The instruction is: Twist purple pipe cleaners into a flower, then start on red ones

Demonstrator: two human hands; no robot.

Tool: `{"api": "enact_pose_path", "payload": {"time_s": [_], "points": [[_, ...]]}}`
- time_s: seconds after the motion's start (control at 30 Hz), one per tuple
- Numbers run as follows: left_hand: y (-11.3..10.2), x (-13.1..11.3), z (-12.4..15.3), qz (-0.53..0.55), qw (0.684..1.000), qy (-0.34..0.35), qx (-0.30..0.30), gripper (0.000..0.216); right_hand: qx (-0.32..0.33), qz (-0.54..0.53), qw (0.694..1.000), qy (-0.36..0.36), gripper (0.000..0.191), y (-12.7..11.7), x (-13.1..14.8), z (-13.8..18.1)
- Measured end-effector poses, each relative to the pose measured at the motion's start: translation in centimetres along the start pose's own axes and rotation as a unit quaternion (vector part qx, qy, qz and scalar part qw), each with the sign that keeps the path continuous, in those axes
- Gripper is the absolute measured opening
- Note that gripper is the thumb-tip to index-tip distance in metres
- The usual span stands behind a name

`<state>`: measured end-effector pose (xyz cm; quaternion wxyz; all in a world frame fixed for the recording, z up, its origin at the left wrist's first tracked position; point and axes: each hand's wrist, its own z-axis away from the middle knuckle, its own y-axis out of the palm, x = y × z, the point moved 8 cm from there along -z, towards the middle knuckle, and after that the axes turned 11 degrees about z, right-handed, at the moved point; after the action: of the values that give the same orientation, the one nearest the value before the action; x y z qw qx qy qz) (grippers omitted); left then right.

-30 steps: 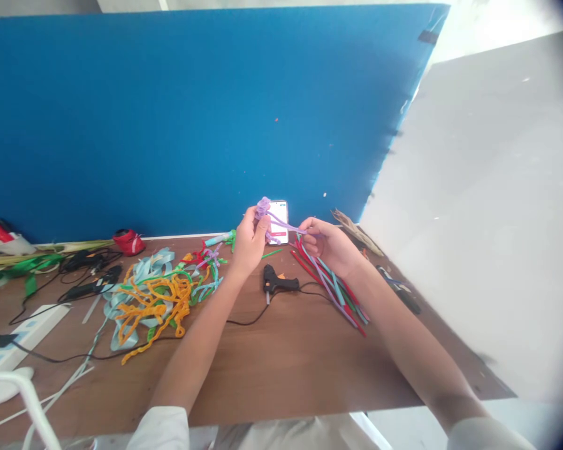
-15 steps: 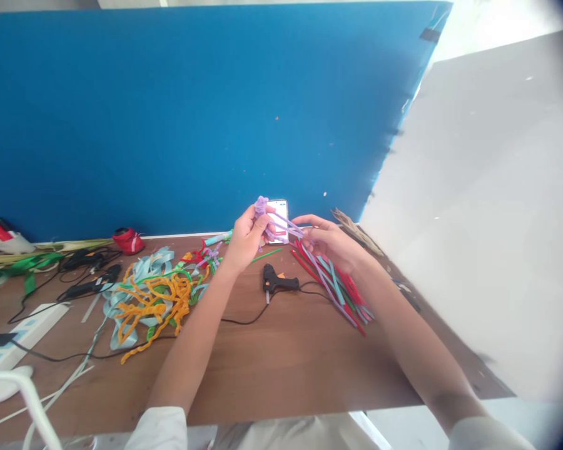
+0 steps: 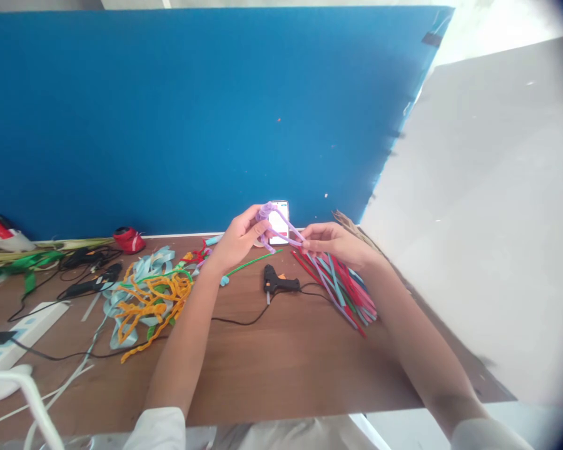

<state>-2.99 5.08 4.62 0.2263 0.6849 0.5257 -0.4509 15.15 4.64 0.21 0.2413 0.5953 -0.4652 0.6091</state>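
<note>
Above the back of a brown table [image 3: 291, 369], both my hands work a purple pipe cleaner piece [image 3: 278, 226]. My left hand [image 3: 237, 240] pinches its curled upper end. My right hand [image 3: 335, 242] pinches the two purple strands lower down, near where they meet. Under my right wrist lies a bundle of straight pipe cleaners [image 3: 344, 287] in red, light blue, purple and green. A phone [image 3: 278, 222] with a lit screen leans against the blue board [image 3: 192, 119] right behind the hands.
A black glue gun [image 3: 278, 284] with its cord lies in front of the hands. A tangle of orange, light blue and green pipe cleaners [image 3: 152, 297] sits to the left. Further left are a power strip [image 3: 16, 340], black cables and a red tape roll [image 3: 129, 239].
My left hand has lowered and tilted, and the purple piece now spreads into a V between the hands. A green pipe cleaner is now exposed below my left hand.
</note>
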Motion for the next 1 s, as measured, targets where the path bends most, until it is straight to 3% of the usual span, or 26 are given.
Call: {"api": "enact_pose_path", "payload": {"time_s": [0.17,0.4,0.53,0.67,0.83,1.0], "points": [[0.3,0.3,-0.1,0.010,1.000,-0.014,-0.002,0.047,-0.077,0.087,0.993,-0.007,0.026,-1.3,0.3,0.3],[0.4,0.2,0.2,-0.004,0.999,-0.020,0.027,0.050,-0.024,0.219,0.974,-0.055,0.025,-0.3,1.2,0.4],[0.3,0.7,0.2,-0.008,0.999,-0.032,0.041,0.045,0.014,0.314,0.945,-0.088,0.018,1.0,2.0,0.8],[0.6,1.0,0.3,-0.014,0.998,-0.039,0.052,0.037,-0.042,0.398,0.908,-0.123,0.018,0.5,2.6,0.7],[0.5,0.9,0.1,0.003,0.998,-0.040,0.047,0.030,-0.062,0.313,0.943,-0.095,0.025,-1.0,2.3,0.7],[0.1,1.7,-0.2,0.013,0.999,-0.038,0.030,0.040,-0.119,0.193,0.973,-0.049,0.032,-2.7,2.2,1.3]]}}
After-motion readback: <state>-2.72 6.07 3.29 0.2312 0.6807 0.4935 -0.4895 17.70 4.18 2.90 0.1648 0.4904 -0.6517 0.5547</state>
